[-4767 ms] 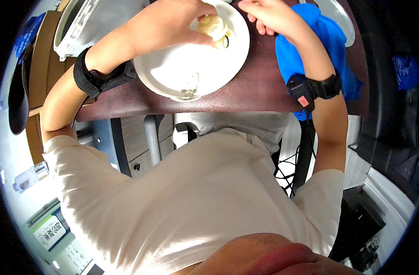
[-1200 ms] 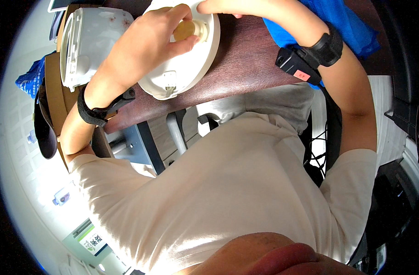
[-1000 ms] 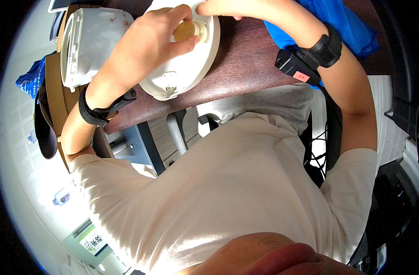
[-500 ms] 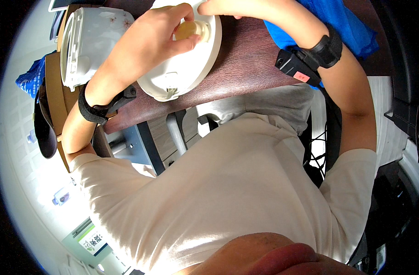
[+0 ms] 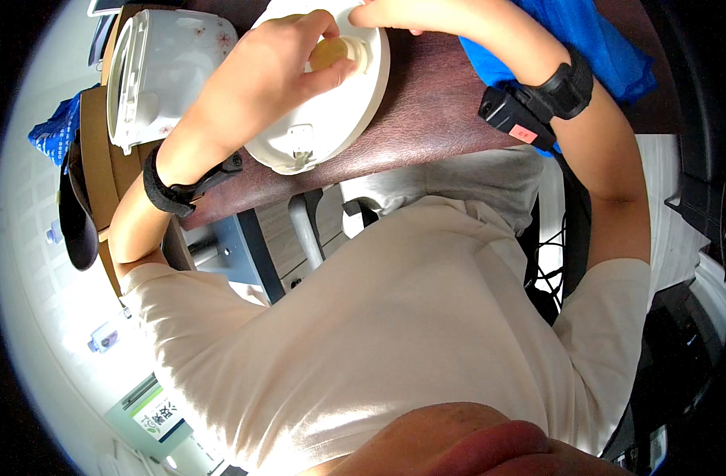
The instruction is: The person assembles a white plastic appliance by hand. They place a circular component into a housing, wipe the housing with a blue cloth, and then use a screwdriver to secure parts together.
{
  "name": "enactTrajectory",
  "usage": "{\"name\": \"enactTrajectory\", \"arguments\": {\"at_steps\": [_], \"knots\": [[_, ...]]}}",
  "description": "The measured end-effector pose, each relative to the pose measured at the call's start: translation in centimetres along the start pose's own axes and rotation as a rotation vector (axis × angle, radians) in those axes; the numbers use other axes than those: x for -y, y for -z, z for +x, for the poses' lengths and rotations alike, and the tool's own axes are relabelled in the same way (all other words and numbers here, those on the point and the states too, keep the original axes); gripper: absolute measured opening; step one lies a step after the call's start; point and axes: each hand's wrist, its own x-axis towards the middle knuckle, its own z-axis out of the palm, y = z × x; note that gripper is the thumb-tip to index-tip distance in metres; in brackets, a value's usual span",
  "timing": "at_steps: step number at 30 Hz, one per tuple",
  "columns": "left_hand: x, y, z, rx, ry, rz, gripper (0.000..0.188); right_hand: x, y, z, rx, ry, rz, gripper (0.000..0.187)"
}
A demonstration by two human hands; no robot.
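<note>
A white lid [image 5: 339, 119] with a clip at its near edge lies on the dark red tabletop. My left hand [image 5: 271, 67] bends over it, thumb and fingers closed around a small yellowish round piece [image 5: 328, 54] at a raised ring in the lid; whether the piece is fixed there I cannot tell. My right hand [image 5: 394, 14] is at the lid's far right rim, a finger on top and another fingertip just beyond the edge. The upper frame edge cuts off part of this hand. Left of the lid, a white bucket [image 5: 176, 71] with a flower print lies on its side, its mouth facing left.
Blue cloth or bag material [image 5: 609, 55] lies by my right forearm. A cardboard box [image 5: 101, 159] stands at the left, with another blue bag [image 5: 57, 131] behind it. The table's front edge [image 5: 363, 166] runs close to my lap.
The lid and my left hand have shifted slightly to the right and away from me. My left hand keeps its hold on the yellowish piece. My right hand has moved slightly to the right.
</note>
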Motion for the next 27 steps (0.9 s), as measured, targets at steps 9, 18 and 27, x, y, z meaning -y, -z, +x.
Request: {"name": "enactTrajectory", "arguments": {"at_steps": [9,18,27], "knots": [[0.5,-0.4,0.3,-0.010,-0.082,0.052,0.032,-0.3,0.2,-0.2,0.037,0.028,-0.014,0.026],[0.8,0.2,-0.2,-0.006,-0.117,0.057,0.047,-0.4,0.0,0.1,0.007,0.024,-0.045,0.029],[0.5,0.3,-0.3,0.026,-0.138,0.089,0.033,-0.4,-0.4,0.0,0.017,0.010,-0.052,0.027]]}}
